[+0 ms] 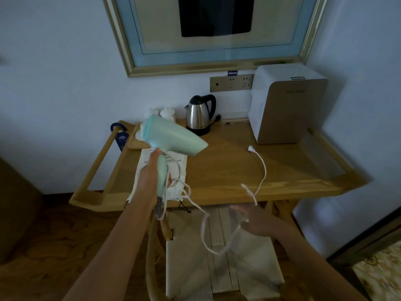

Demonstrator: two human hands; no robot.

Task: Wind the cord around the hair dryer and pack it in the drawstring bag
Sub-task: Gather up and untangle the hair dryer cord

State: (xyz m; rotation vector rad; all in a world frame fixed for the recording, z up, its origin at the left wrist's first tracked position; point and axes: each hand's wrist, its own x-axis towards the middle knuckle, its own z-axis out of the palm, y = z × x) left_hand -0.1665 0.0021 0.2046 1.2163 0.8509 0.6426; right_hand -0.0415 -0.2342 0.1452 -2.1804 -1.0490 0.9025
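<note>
1. The hair dryer (pixel 173 135) is held up above the left part of the wooden table (pixel 238 170), nozzle pointing right. It is gripped by the left hand (pixel 152 170), whose fingers are curled round the handle.
2. The cord (pixel 204 224) hangs from the handle's base in slack loops; its plug (pixel 251 148) lies over the table, well apart from the dryer.
3. The right hand (pixel 249 218) is blurred. The cord runs at its fingers, but whether it is pinched cannot be told.
4. The drawstring bag (pixel 180 187) lies flat on the table behind the dryer's handle, mouth toward the near edge.
5. Judgement: the dryer appears a light, rigid plastic shell, best held at the handle as now. The cord is judged limp and springy, liable to uncoil; it should be taken near the handle and kept under tension. The bag is soft cloth and its mouth would need to be held open.
</note>
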